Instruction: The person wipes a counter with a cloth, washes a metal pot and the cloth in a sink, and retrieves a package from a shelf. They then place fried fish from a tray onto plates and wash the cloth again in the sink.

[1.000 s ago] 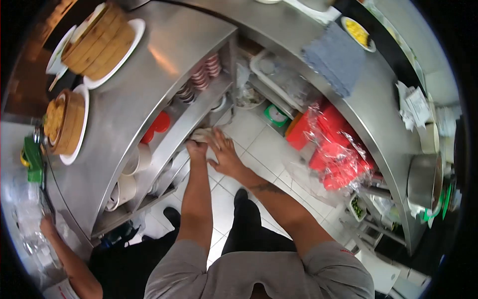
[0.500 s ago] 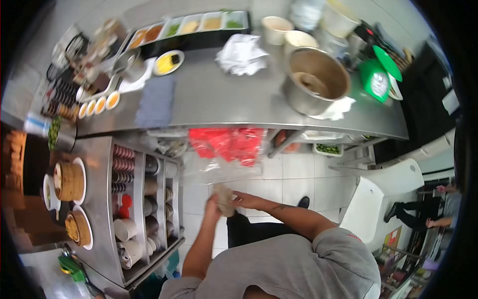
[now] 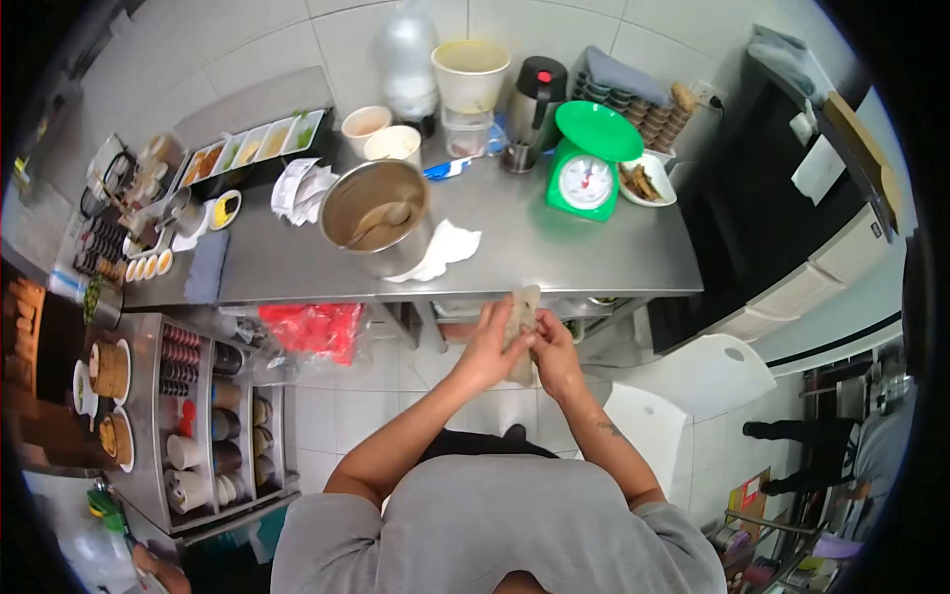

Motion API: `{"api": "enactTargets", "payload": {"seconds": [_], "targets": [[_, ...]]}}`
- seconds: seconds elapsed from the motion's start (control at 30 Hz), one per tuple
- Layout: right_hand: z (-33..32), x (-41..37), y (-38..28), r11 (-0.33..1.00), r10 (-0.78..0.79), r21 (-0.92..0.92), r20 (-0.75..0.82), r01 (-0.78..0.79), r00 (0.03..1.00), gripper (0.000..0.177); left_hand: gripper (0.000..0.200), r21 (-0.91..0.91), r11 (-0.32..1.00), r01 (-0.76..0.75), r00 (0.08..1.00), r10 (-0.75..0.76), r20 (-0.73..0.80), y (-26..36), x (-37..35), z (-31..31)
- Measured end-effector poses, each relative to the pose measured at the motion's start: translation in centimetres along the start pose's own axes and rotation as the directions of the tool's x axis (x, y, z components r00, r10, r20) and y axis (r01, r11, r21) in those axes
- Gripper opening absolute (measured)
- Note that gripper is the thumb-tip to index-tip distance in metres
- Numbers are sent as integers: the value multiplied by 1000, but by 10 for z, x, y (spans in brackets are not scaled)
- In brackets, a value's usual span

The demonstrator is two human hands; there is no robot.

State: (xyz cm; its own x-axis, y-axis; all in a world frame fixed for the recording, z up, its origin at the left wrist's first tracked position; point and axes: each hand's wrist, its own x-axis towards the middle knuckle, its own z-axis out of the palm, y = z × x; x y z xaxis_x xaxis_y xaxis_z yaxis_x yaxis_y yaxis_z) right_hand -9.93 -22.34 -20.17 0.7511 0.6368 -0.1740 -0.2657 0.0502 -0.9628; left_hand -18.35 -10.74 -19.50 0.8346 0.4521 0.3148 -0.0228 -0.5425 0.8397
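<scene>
A beige, cloth-like item (image 3: 522,327) is held upright between my two hands, just in front of the table's front edge. My left hand (image 3: 487,346) closes on its left side. From the right, my right hand (image 3: 556,353) grips it with bent fingers. Beyond them on the steel table (image 3: 515,247) stands a large metal pot (image 3: 381,223) with a ladle inside and a white cloth (image 3: 450,247) by its base. To the right is a green scale (image 3: 586,183).
A black tray of toppings (image 3: 252,148) lies at the back left. Red plastic bags (image 3: 317,330) hang under the table. A shelf cart (image 3: 213,426) stands left and a white chair (image 3: 653,416) right. Another person (image 3: 881,426) is at the far right; a hand (image 3: 163,571) shows lower left.
The view has shifted right along the table. Both my hands, with the beige item, have moved right and up to the table's front edge. The item now stands upright.
</scene>
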Motion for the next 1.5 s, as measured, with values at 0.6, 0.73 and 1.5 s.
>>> {"api": "enactTargets", "payload": {"seconds": [0.6,0.73,1.5], "targets": [[-60,250,-107,227,-751,-969,-237,-96,616,92,56,623,762,-177,983,168,74,-66,208,70],[-45,259,-114,231,-672,-953,-302,-196,676,82,52,552,787,-274,960,195,199,-71,182,67],[-199,88,-70,721,-452,-676,-296,150,842,38,56,628,768,-124,985,18,173,-66,317,163]]}}
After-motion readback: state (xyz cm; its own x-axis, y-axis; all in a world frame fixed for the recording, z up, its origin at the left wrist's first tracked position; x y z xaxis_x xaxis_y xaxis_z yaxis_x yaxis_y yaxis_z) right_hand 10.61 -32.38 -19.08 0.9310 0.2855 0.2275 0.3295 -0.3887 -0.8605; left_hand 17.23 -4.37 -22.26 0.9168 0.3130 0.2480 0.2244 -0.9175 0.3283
